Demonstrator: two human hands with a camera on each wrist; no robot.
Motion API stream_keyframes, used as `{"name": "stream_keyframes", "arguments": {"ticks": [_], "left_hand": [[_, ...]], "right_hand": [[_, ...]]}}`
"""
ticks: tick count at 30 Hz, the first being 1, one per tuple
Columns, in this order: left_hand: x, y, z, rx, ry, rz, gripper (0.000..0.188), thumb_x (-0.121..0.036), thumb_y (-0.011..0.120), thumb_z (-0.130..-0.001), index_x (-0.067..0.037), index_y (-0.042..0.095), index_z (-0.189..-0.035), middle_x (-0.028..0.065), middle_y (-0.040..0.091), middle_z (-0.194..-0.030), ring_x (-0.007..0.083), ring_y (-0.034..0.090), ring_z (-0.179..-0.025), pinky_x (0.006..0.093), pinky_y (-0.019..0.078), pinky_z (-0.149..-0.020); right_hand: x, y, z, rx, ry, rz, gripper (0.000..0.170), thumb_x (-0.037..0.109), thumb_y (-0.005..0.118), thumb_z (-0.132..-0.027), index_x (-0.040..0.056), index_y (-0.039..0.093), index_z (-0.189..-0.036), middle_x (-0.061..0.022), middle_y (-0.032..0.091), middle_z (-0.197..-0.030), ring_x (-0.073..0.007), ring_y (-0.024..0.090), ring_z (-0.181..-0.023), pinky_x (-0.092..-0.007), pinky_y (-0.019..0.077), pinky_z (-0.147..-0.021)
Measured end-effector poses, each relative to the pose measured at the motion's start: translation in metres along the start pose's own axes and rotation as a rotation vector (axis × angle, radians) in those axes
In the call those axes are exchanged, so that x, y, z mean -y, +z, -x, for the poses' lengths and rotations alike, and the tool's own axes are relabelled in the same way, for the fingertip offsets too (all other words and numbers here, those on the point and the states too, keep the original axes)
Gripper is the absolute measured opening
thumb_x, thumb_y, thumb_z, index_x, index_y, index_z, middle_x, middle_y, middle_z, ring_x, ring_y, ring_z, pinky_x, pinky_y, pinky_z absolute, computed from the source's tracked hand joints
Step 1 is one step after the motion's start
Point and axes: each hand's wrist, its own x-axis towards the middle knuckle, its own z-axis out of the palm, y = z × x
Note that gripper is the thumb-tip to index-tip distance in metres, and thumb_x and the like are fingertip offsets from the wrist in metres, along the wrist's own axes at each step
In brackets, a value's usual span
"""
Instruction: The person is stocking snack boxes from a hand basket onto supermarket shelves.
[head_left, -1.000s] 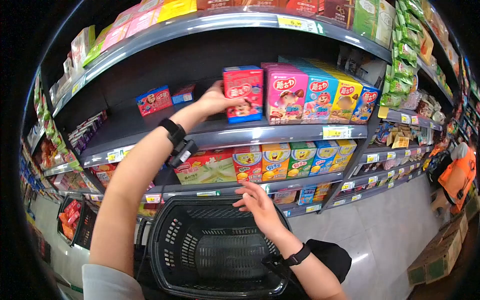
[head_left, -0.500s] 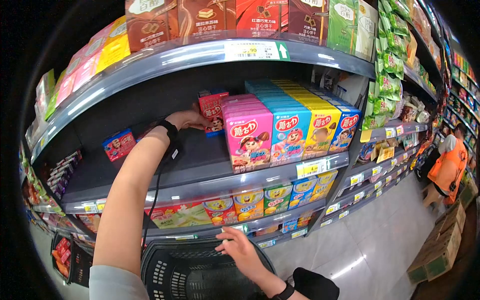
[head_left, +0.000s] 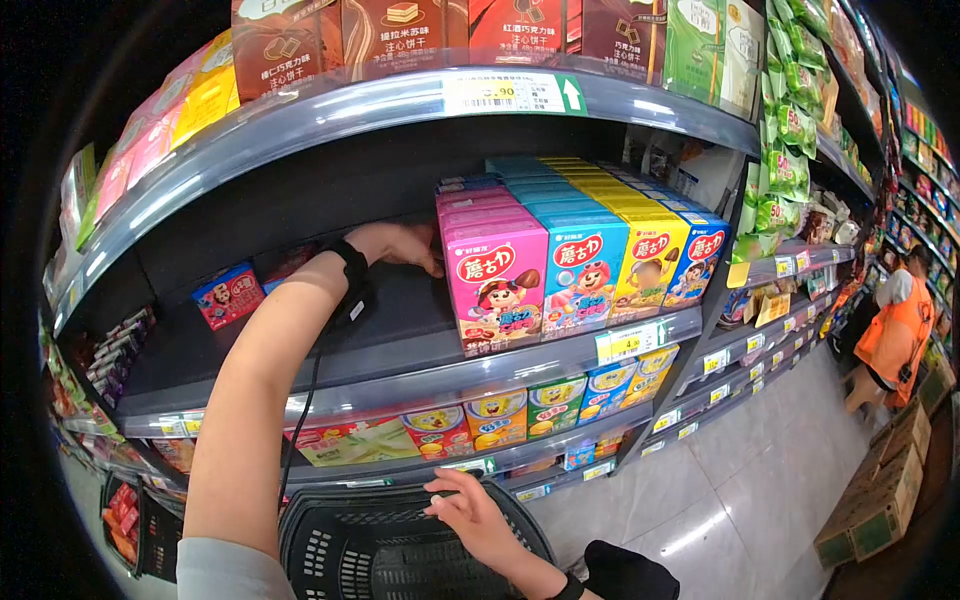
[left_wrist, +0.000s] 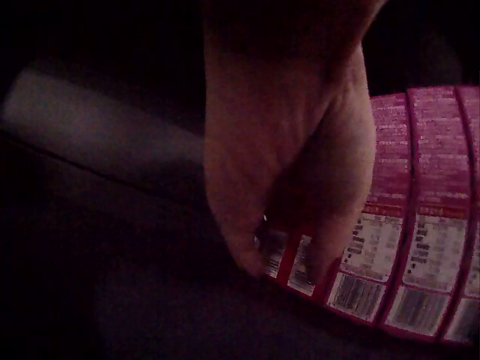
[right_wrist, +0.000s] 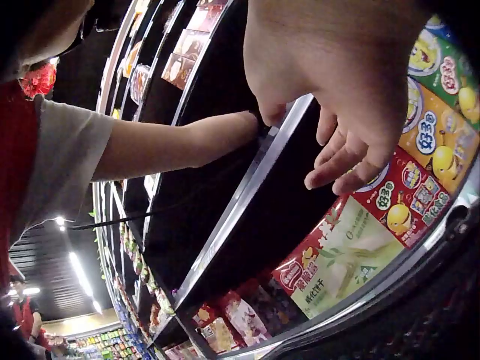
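Note:
My left hand [head_left: 405, 245] reaches deep onto the middle shelf, just left of the row of pink biscuit boxes [head_left: 495, 280]. In the left wrist view, the thumb and fingers straddle and pinch red biscuit boxes [left_wrist: 301, 271], whose barcode labels show between the fingertips. These boxes stand in line with the pink ones; in the head view the pink row hides them. My right hand [head_left: 475, 515] hovers over the rim of a black shopping basket [head_left: 300, 510], fingers loosely bent with nothing in them.
Right of the pink row stand blue [head_left: 580, 275], yellow [head_left: 648, 265] and dark-blue boxes [head_left: 697, 262]. A red-and-blue box [head_left: 230, 297] sits to the left. The upper shelf edge [head_left: 350, 115] overhangs the left arm. A person in an orange vest [head_left: 892, 330] is at the right.
The left hand has carried a red box back into the shelf, beside and behind the pink row. The view has moved closer to the shelf. The right hand still hovers over the basket.

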Motion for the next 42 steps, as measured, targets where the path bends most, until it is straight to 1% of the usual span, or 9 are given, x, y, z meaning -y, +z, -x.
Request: {"name": "stream_keyframes", "arguments": {"ticks": [11, 13, 15, 16, 17, 20, 23, 33, 42], "left_hand": [[0.016, 0.01, -0.007, -0.215, 0.17, 0.183, 0.069, -0.004, 0.06, -0.069, -0.002, 0.028, -0.13, 0.0126, 0.041, -0.128, 0.0226, 0.032, -0.122, 0.03, 0.0309, -0.097], [0.035, -0.019, -0.001, -0.105, -0.108, -0.149, 0.066, -0.005, 0.062, -0.068, -0.001, 0.034, -0.127, 0.013, 0.051, -0.115, 0.0224, 0.041, -0.114, 0.0317, 0.0378, -0.091], [0.087, -0.065, 0.017, -0.306, 0.269, -0.428, 0.045, -0.003, 0.059, -0.071, -0.002, 0.05, -0.115, 0.0077, 0.056, -0.107, 0.0217, 0.054, -0.097, 0.0338, 0.0486, -0.077], [0.034, -0.052, 0.059, -0.657, -0.111, 0.216, 0.033, -0.003, 0.06, -0.07, -0.005, 0.059, -0.103, 0.0054, 0.057, -0.106, 0.0227, 0.056, -0.093, 0.0339, 0.0505, -0.073], [0.099, -0.097, 0.061, -0.531, 0.089, -0.032, 0.028, -0.002, 0.058, -0.071, -0.006, 0.062, -0.098, 0.0076, 0.057, -0.105, 0.0245, 0.058, -0.09, 0.0341, 0.05, -0.073], [0.089, -0.106, 0.127, -0.746, -0.401, -0.458, 0.031, -0.022, 0.053, -0.078, -0.006, 0.057, -0.105, 0.0133, 0.056, -0.109, 0.0294, 0.055, -0.097, 0.0372, 0.0459, -0.079], [0.113, -0.077, 0.158, -0.732, -0.442, -0.835, 0.044, -0.035, 0.052, -0.078, -0.007, 0.055, -0.11, 0.0168, 0.053, -0.115, 0.0315, 0.05, -0.106, 0.0399, 0.0415, -0.086], [0.046, -0.056, 0.168, -0.252, -0.816, -0.556, 0.083, -0.046, 0.058, -0.065, -0.01, 0.028, -0.134, 0.0185, 0.036, -0.132, 0.034, 0.032, -0.123, 0.0375, 0.0282, -0.1], [-0.018, 0.017, 0.247, -0.75, 0.055, -0.66, 0.079, -0.008, 0.068, -0.057, -0.005, 0.031, -0.127, 0.0196, 0.035, -0.124, 0.0344, 0.034, -0.119, 0.0359, 0.0283, -0.101]], "right_hand": [[-0.002, 0.0, 0.001, -0.033, 0.021, 0.089, 0.043, 0.013, 0.054, -0.086, 0.0028, 0.035, -0.124, -0.0093, 0.051, -0.109, -0.0142, 0.055, -0.089, -0.025, 0.0432, -0.075], [-0.004, -0.003, 0.0, -0.032, 0.028, 0.106, 0.043, 0.014, 0.054, -0.087, 0.0027, 0.034, -0.124, -0.0094, 0.051, -0.109, -0.0145, 0.055, -0.088, -0.0252, 0.0433, -0.075], [-0.004, -0.005, 0.002, -0.036, 0.035, 0.112, 0.043, 0.014, 0.053, -0.087, 0.0027, 0.034, -0.123, -0.0095, 0.051, -0.108, -0.0148, 0.056, -0.088, -0.0254, 0.0434, -0.075], [-0.004, -0.005, 0.002, -0.043, 0.035, 0.135, 0.04, 0.012, 0.051, -0.087, 0.0033, 0.035, -0.123, -0.0095, 0.052, -0.109, -0.0156, 0.056, -0.088, -0.0257, 0.0435, -0.075], [-0.003, -0.005, 0.002, -0.051, 0.035, 0.155, 0.038, 0.011, 0.049, -0.088, 0.0038, 0.035, -0.123, -0.0095, 0.052, -0.11, -0.0164, 0.057, -0.089, -0.0259, 0.0435, -0.076], [-0.006, -0.002, 0.0, -0.033, 0.03, 0.164, 0.037, 0.01, 0.049, -0.088, 0.0051, 0.036, -0.123, -0.0089, 0.052, -0.11, -0.0161, 0.057, -0.089, -0.0257, 0.0433, -0.075], [-0.007, 0.003, -0.002, -0.034, 0.058, 0.162, 0.039, 0.012, 0.053, -0.087, 0.0032, 0.036, -0.121, -0.0089, 0.052, -0.108, -0.0155, 0.056, -0.087, -0.0259, 0.0446, -0.075], [-0.016, -0.009, -0.01, -0.061, 0.061, 0.28, 0.034, 0.009, 0.048, -0.088, 0.0041, 0.037, -0.121, -0.0087, 0.052, -0.108, -0.0154, 0.057, -0.087, -0.025, 0.0432, -0.074], [-0.019, -0.008, -0.015, -0.06, 0.015, 0.289, 0.033, 0.012, 0.048, -0.089, 0.005, 0.039, -0.12, -0.0091, 0.053, -0.108, -0.0153, 0.057, -0.086, -0.0255, 0.044, -0.073]]}}
